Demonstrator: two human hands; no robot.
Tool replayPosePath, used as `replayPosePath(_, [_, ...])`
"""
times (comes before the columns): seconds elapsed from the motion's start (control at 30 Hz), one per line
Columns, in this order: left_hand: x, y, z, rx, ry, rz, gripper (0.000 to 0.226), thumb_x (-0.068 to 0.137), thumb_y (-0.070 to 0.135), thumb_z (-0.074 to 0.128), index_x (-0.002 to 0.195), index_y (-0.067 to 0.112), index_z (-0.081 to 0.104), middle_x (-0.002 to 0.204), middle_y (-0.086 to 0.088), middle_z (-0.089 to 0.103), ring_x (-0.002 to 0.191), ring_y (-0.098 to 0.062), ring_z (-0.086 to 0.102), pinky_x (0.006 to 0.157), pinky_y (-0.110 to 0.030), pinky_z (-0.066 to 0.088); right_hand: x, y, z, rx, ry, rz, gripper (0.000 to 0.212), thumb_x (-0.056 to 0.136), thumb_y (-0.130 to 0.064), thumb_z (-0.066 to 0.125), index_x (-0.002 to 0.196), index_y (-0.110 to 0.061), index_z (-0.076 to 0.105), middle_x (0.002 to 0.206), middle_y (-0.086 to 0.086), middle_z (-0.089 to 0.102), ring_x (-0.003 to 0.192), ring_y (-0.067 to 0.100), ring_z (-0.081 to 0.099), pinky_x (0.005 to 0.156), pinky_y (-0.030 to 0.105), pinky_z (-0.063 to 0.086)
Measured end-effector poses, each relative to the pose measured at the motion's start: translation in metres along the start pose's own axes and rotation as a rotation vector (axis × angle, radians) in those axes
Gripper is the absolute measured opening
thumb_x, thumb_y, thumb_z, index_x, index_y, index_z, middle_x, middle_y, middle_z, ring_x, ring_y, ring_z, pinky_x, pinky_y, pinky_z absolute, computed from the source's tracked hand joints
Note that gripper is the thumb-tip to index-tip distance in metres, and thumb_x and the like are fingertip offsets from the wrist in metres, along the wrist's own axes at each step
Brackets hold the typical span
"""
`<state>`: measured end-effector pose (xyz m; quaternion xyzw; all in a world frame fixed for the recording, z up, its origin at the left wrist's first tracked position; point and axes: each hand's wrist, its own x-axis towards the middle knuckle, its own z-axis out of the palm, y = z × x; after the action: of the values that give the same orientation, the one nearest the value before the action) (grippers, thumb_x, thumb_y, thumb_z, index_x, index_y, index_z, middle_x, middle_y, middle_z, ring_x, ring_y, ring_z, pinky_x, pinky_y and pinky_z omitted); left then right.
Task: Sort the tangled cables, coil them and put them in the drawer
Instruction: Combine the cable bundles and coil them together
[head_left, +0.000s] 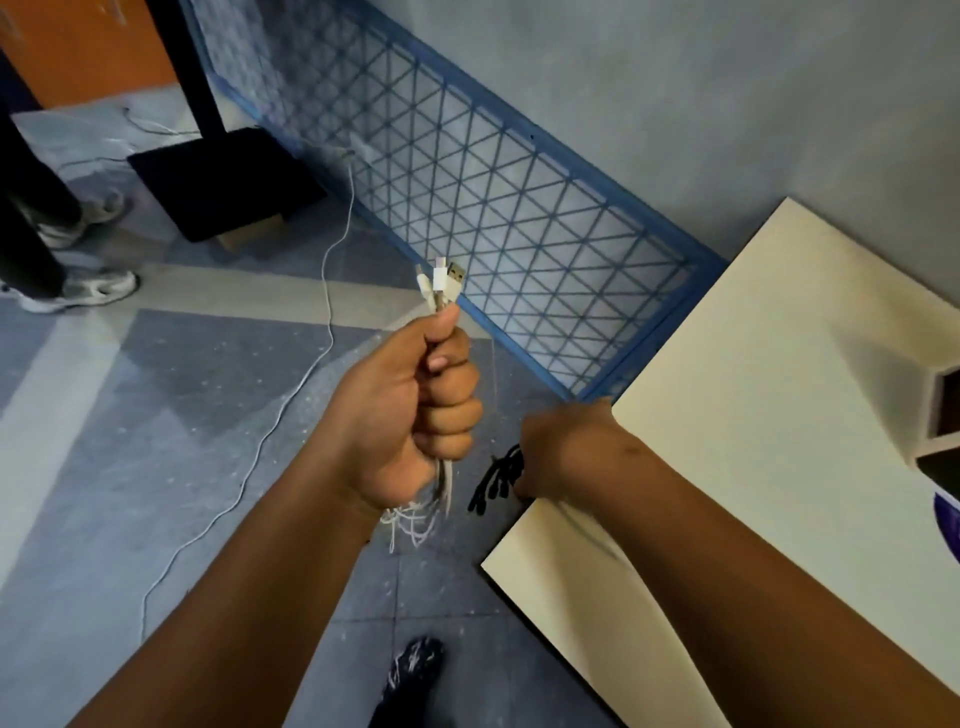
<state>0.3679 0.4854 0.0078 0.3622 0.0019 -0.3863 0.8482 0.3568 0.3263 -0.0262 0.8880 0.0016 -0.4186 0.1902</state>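
Observation:
My left hand (410, 415) grips a bunch of white cables (441, 283) in a fist, held up at the middle of the view. Their USB plugs stick out above my thumb, and the loose lengths hang in a blur below the fist. Lower and to the right, my right hand (566, 452) is blurred, fingers curled round a bundle of black cable (498, 478) that juts out to its left, next to the corner of the cream cabinet top (753, 415).
A blue metal grille (519, 218) leans along the grey wall. One long white cable (291, 384) trails across the tiled floor toward a black box (223, 182). Another person's legs and sneakers (78, 291) stand at far left. My foot (415, 670) shows at bottom.

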Motion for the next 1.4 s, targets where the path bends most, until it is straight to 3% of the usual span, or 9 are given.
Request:
replayPosePath(0.23, [0.011, -0.005, -0.008, 0.000, 0.036, -0.009, 0.039, 0.096, 0.039, 0.039, 0.060, 0.022, 0.035, 0.047, 0.010, 0.021, 0.045, -0.008, 0.006, 0.037, -0.016, 0.011, 0.024, 0.004, -0.003, 0.135, -0.061, -0.091, 0.030, 0.095, -0.015, 0.054, 0.123, -0.006, 0.059, 0.098, 0.005, 0.058, 0.095, 0.024, 0.056, 0.084, 0.036, 0.048])
replayPosePath(0.33, [0.017, -0.007, -0.011, -0.015, 0.075, -0.028, 0.038, 0.096, 0.038, 0.039, 0.061, 0.022, 0.037, 0.047, 0.010, 0.022, 0.045, -0.008, 0.007, 0.037, -0.017, 0.010, 0.023, 0.019, 0.008, 0.597, 0.063, -0.072, 0.049, 0.092, -0.014, 0.059, 0.139, -0.012, 0.045, 0.121, 0.011, 0.062, 0.104, 0.026, 0.062, 0.087, 0.037, 0.054])
replayPosePath(0.43, [0.021, -0.010, -0.012, -0.051, 0.130, -0.070, 0.036, 0.098, 0.038, 0.038, 0.066, 0.021, 0.042, 0.046, 0.011, 0.022, 0.043, -0.007, 0.007, 0.036, -0.017, 0.011, 0.008, 0.031, 0.017, 1.282, 0.226, -0.137, 0.058, 0.093, -0.013, 0.062, 0.144, -0.021, 0.035, 0.094, 0.010, 0.070, 0.078, 0.022, 0.068, 0.078, 0.044, 0.059])
replayPosePath(0.57, [0.026, -0.021, -0.009, -0.028, 0.191, -0.121, 0.035, 0.100, 0.037, 0.038, 0.077, 0.016, 0.053, 0.048, 0.010, 0.020, 0.036, -0.002, 0.016, 0.034, -0.017, 0.012, -0.022, 0.040, 0.013, 1.715, 0.380, -0.201, 0.046, 0.098, -0.012, 0.057, 0.140, -0.021, 0.039, 0.075, 0.003, 0.065, 0.050, 0.010, 0.053, 0.051, 0.023, 0.048])
replayPosePath(0.83, [0.031, -0.049, 0.036, 0.037, 0.141, -0.176, 0.046, 0.091, 0.054, 0.047, 0.094, 0.010, 0.058, 0.054, 0.006, 0.034, 0.042, -0.007, 0.031, 0.043, -0.019, 0.022, -0.057, 0.021, 0.010, 1.628, 0.962, -0.206, 0.023, 0.097, -0.013, 0.056, 0.116, -0.023, 0.047, 0.087, -0.006, 0.065, 0.077, 0.004, 0.066, 0.064, 0.015, 0.048])
replayPosePath(0.9, [0.029, -0.050, 0.048, -0.016, 0.068, -0.139, 0.053, 0.086, 0.057, 0.047, 0.100, 0.010, 0.068, 0.077, 0.000, 0.069, 0.068, -0.014, 0.068, 0.057, -0.020, 0.049, -0.063, 0.013, 0.014, 1.578, 1.006, -0.192, 0.023, 0.097, -0.013, 0.057, 0.116, -0.021, 0.048, 0.088, -0.012, 0.065, 0.082, 0.003, 0.064, 0.068, 0.016, 0.051])
replayPosePath(1.0, [0.027, -0.047, 0.059, -0.057, 0.070, -0.043, 0.047, 0.080, 0.052, 0.055, 0.105, 0.015, 0.072, 0.102, -0.007, 0.075, 0.100, -0.015, 0.071, 0.075, -0.023, 0.057, -0.071, 0.002, 0.020, 1.495, 1.035, -0.181, 0.023, 0.098, -0.016, 0.055, 0.119, -0.020, 0.046, 0.087, -0.017, 0.065, 0.085, 0.000, 0.064, 0.067, 0.022, 0.053])
replayPosePath(1.3, [0.028, -0.044, 0.063, 0.083, 0.150, 0.045, 0.030, 0.072, 0.037, 0.068, 0.090, 0.013, 0.063, 0.071, 0.001, 0.069, 0.071, -0.010, 0.070, 0.063, -0.021, 0.054, -0.081, -0.010, 0.031, 1.307, 1.069, -0.217, 0.016, 0.097, -0.025, 0.044, 0.107, -0.030, 0.032, 0.081, -0.012, 0.060, 0.070, 0.011, 0.062, 0.054, 0.039, 0.049])
replayPosePath(1.4, [0.027, -0.046, 0.065, 0.076, 0.162, 0.067, 0.021, 0.071, 0.033, 0.069, 0.081, 0.018, 0.061, 0.062, 0.006, 0.065, 0.062, -0.007, 0.066, 0.058, -0.020, 0.052, -0.084, -0.012, 0.033, 1.195, 1.040, -0.200, 0.015, 0.092, -0.031, 0.036, 0.104, -0.032, 0.027, 0.073, -0.012, 0.051, 0.058, 0.010, 0.053, 0.045, 0.030, 0.036])
